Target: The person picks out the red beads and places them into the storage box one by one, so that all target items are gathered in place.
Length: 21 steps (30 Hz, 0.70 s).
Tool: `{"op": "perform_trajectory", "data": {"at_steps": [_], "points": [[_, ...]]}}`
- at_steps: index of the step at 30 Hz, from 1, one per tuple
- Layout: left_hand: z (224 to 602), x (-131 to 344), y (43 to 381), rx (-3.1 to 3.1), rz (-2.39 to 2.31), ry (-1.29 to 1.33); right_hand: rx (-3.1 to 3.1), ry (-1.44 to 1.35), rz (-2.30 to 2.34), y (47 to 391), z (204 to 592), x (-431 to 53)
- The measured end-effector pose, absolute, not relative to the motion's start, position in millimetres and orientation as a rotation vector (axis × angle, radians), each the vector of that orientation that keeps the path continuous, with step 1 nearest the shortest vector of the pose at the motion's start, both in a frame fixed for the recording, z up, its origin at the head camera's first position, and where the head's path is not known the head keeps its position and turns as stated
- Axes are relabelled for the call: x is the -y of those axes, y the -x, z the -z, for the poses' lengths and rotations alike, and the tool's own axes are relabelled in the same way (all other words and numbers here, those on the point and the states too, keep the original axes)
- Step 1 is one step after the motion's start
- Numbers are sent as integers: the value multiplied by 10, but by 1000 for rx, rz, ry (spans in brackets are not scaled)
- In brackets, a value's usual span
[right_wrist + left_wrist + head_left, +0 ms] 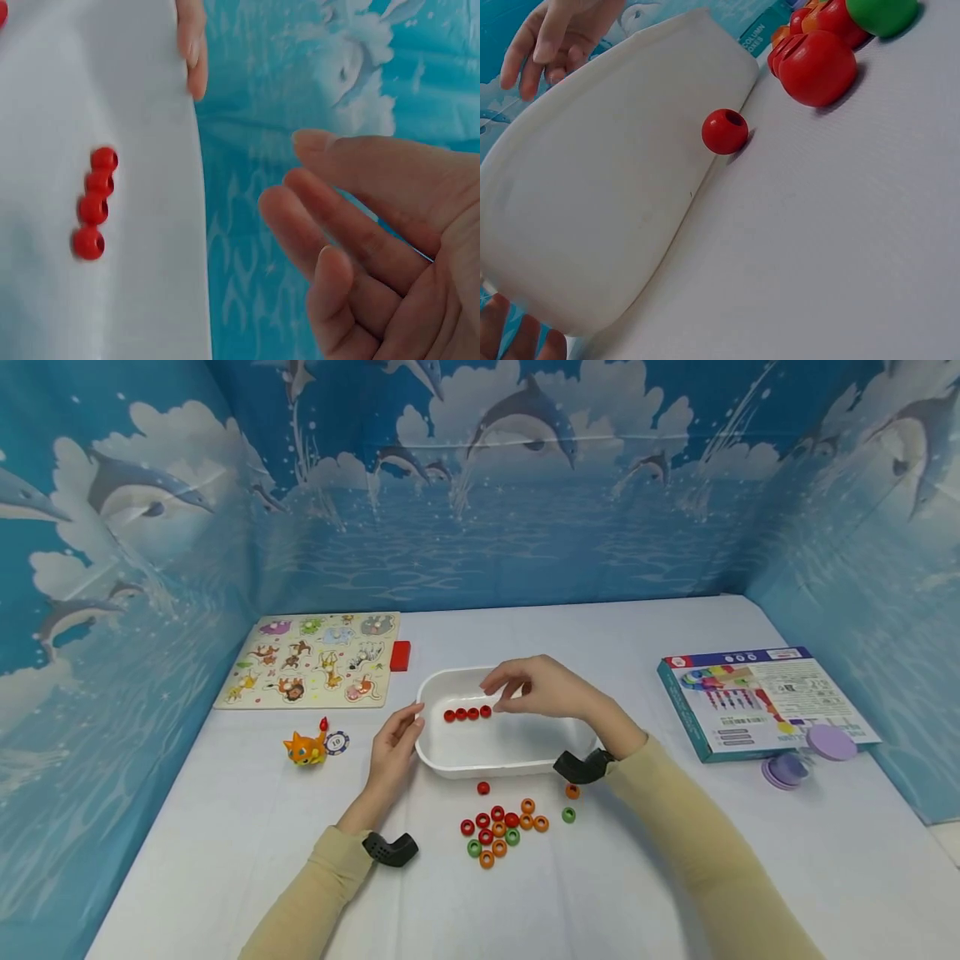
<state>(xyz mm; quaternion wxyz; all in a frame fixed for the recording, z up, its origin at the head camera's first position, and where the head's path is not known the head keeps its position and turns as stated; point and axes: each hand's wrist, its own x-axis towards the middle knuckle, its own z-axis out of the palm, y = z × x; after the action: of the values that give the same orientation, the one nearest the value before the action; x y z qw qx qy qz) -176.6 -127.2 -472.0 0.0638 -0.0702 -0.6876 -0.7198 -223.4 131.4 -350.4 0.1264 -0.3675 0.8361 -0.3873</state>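
Note:
A white tray stands mid-table, with a row of several red beads on its floor. My left hand rests against the tray's left end, its fingertips at the rim. Over the tray, my right hand hovers near the right end of the bead row. Its thumb and fingers are loosely bent and apart, with nothing between them in the right wrist view. One red bead lies just outside the tray's near wall. Nearer me, red, orange and green beads lie scattered on the cloth.
At the back left lies an animal puzzle board beside a red block. An orange cat toy and a round chip sit before it. On the right are a toy box and a purple-lidded container.

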Motion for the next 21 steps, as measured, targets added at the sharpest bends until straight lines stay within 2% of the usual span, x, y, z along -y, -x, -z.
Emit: {"op": "perform_trajectory", "data": {"at_steps": [5,12,21], "points": [[4717,1273,1767,2082,2169,214,-2378,1160,1158,1860,3548,-1392],[4730,1273,1771,2086,2165,214,-2291,1136,1161,1443,3814,-1450],[4732,1270,1769,2086,2172,190,-2333,1136,1233,1235,4232,-1454]]}}
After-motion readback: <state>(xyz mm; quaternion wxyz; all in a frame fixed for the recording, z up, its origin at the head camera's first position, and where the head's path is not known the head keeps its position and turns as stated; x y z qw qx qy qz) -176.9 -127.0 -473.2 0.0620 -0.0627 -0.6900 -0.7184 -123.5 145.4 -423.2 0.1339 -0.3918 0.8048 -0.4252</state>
